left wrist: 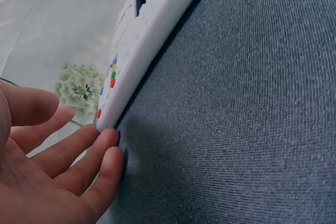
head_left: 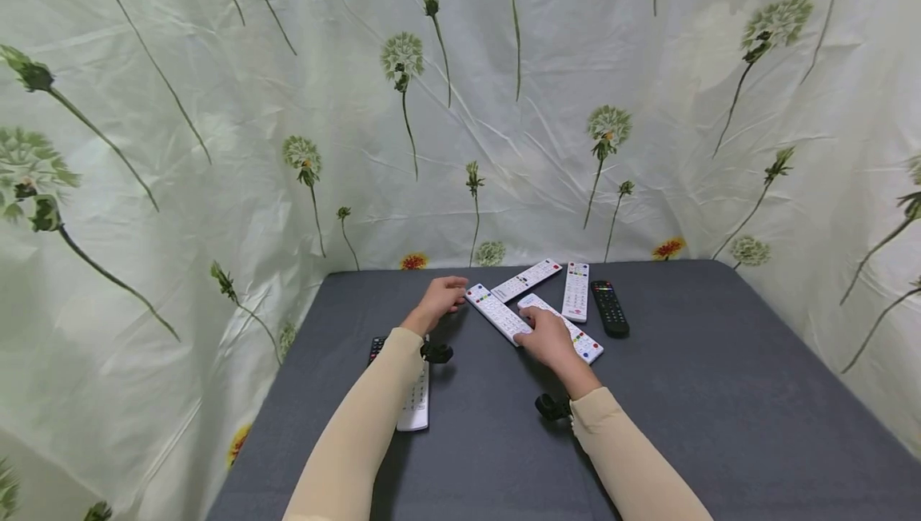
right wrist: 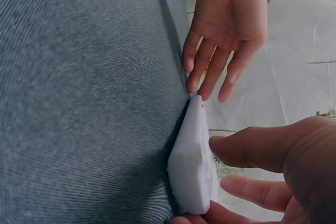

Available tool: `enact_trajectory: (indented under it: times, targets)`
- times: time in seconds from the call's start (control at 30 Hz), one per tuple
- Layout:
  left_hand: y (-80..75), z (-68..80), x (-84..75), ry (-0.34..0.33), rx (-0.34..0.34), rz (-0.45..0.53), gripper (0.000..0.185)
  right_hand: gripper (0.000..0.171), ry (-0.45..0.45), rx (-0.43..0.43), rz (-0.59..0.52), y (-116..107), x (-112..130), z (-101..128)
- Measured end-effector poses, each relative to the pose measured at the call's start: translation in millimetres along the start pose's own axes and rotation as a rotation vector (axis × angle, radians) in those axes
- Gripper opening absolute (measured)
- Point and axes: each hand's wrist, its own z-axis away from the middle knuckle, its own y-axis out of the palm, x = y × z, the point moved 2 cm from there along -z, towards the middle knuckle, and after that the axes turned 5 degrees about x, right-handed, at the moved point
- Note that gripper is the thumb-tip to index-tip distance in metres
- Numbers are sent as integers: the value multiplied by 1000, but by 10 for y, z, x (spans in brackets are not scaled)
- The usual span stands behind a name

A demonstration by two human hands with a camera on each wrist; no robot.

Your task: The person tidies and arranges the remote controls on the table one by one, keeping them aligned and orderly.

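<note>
On the grey worktop (head_left: 719, 393), the right hand (head_left: 550, 339) pinches a white remote's (head_left: 498, 313) near end between curled fingers; the left hand (head_left: 440, 300), fingers straight, touches its far end, steadying it.

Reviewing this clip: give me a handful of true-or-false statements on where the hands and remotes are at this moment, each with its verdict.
1. The left hand touches the far end of a white remote with straight fingers. True.
2. The right hand holds the black remote. False: the black remote lies apart, right of the white ones, and the right hand is at the near end of the same white remote the left hand touches.
3. The table has a grey cloth surface. True.
4. All the remotes are stacked in one pile. False: they lie spread out, and one white remote sits near the left forearm.
5. The backdrop is plain white. False: it bears printed dandelions.
</note>
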Motion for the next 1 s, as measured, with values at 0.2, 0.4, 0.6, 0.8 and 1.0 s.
enact_trajectory:
  times: [0.2, 0.4, 0.6, 0.8, 1.0]
  targets:
    - [-6, -13, 70, -32, -17, 4, 38, 50, -8, -6, 5, 60, -29, 4]
    - [-14, -23, 105, -40, -16, 50, 35, 50, 2, 7, 2, 60, -23, 5]
    - [-27, -39, 138, -44, -30, 100, 32, 48, 0, 23, 12, 59, -12, 1]
    - [-29, -18, 113, -44, -48, 129, 30, 48, -17, 16, 7, 48, -15, 2]
    - [-28, 24, 116, -42, -55, 141, 29, 49, 11, 40, 13, 49, -39, -7]
